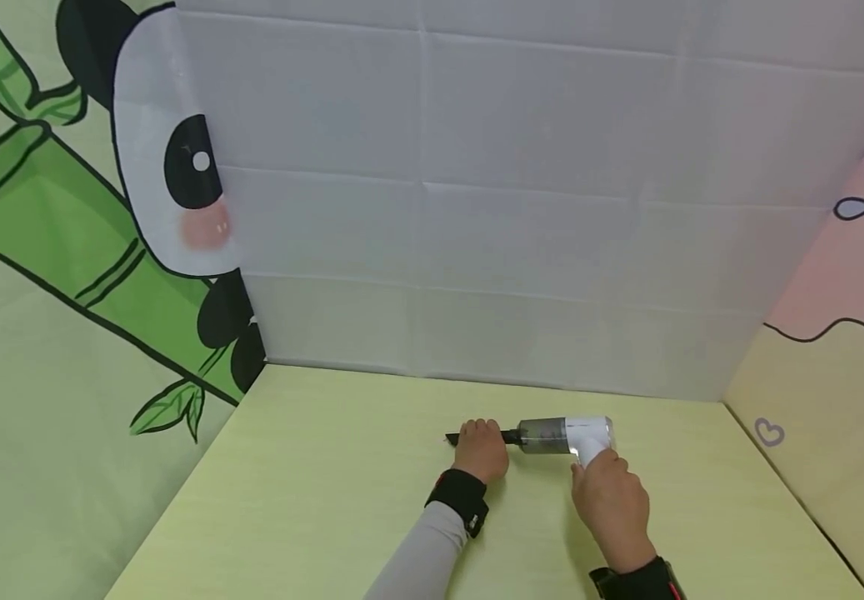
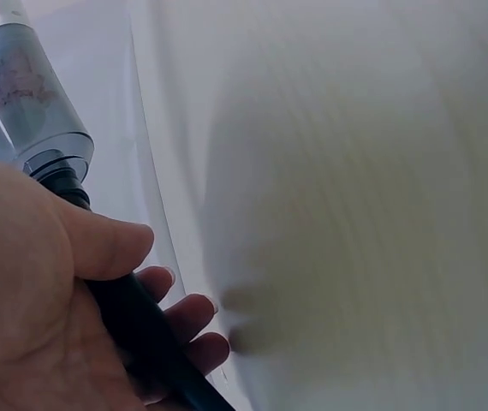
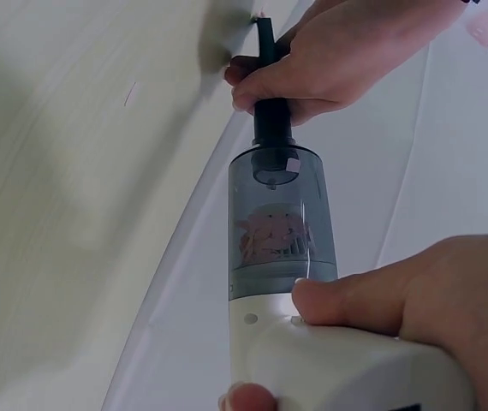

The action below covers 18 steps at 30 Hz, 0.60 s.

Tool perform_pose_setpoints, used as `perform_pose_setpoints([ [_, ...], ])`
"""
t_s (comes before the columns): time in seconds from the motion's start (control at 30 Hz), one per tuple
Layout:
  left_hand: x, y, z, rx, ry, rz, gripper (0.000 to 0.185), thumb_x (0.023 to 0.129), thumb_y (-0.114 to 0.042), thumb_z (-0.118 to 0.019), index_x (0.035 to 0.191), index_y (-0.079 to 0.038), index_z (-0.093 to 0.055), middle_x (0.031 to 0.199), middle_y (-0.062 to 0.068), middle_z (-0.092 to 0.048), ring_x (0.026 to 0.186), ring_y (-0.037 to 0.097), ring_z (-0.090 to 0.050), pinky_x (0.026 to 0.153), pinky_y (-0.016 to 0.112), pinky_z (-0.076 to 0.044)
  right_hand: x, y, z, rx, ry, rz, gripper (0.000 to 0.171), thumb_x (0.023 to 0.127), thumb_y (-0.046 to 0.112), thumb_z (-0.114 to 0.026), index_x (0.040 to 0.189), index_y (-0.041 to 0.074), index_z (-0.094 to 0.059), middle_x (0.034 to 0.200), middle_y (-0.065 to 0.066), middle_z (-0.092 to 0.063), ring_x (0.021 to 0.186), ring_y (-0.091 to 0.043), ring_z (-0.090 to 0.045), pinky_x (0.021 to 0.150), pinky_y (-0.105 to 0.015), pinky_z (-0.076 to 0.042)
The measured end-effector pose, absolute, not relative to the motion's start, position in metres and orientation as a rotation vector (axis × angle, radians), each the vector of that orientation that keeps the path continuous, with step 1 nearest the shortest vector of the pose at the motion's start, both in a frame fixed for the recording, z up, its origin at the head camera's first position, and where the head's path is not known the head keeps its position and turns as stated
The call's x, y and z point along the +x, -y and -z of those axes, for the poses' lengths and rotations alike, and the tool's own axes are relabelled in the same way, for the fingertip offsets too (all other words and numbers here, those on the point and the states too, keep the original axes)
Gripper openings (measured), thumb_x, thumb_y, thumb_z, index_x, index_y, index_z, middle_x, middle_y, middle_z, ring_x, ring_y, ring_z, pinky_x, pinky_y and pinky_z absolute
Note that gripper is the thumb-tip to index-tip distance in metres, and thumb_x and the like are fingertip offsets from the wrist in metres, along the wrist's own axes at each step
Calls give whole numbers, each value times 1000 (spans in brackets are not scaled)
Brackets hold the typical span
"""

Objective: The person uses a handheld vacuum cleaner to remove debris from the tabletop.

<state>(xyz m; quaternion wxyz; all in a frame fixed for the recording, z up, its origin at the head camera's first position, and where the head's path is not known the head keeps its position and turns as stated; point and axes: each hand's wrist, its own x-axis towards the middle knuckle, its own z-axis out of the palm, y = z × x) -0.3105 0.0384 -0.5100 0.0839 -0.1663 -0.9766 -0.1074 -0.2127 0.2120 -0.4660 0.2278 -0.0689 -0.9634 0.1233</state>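
A white handheld vacuum cleaner (image 1: 587, 433) with a smoky clear dust cup (image 3: 282, 210) is held above the table. My right hand (image 1: 613, 500) grips its white handle, and in the right wrist view the thumb lies on the body near the dust cup. Pinkish bits show inside the cup. My left hand (image 1: 481, 450) holds the black nozzle (image 2: 145, 330) at the front, its fingers curled round it. The nozzle's tip sticks out to the left, past the left hand in the head view.
The pale yellow table (image 1: 342, 467) spreads beneath both hands. A creased white sheet (image 1: 521, 208) stands behind it, with a panda-and-bamboo printed panel (image 1: 87, 250) on the left and a pink and cream panel (image 1: 836, 400) on the right. A tiny thin mark (image 3: 130, 94) shows on the table.
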Motion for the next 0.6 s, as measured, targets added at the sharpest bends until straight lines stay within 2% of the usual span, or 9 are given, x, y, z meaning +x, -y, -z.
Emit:
perform_pose_setpoints([
  [0.33, -306, -34, 511, -464, 2887, 400, 17, 100, -13, -56, 106, 3, -58, 105, 21, -59, 113, 39, -56, 108, 46, -43, -211, -209, 465, -130, 2589, -295, 46, 87, 19, -77, 82, -19, -51, 63, -24, -53, 46, -39, -57, 37, -48, -47],
  [0.43, -308, -35, 519, -464, 2862, 377, 19, 102, -14, -50, 106, 3, -57, 104, 20, -59, 111, 38, -56, 107, 44, -43, -209, -211, 463, -108, 2605, -294, 46, 87, 19, -77, 82, -19, -51, 62, -23, -53, 46, -37, -56, 36, -47, -46],
  [0.6, -302, -38, 520, -449, 2903, 401, 24, 103, -16, -50, 113, 5, -57, 111, 22, -59, 116, 39, -55, 108, 45, -42, -203, -216, 460, -91, 2627, -293, 47, 87, 21, -77, 81, -18, -51, 61, -22, -51, 45, -35, -55, 36, -46, -46],
])
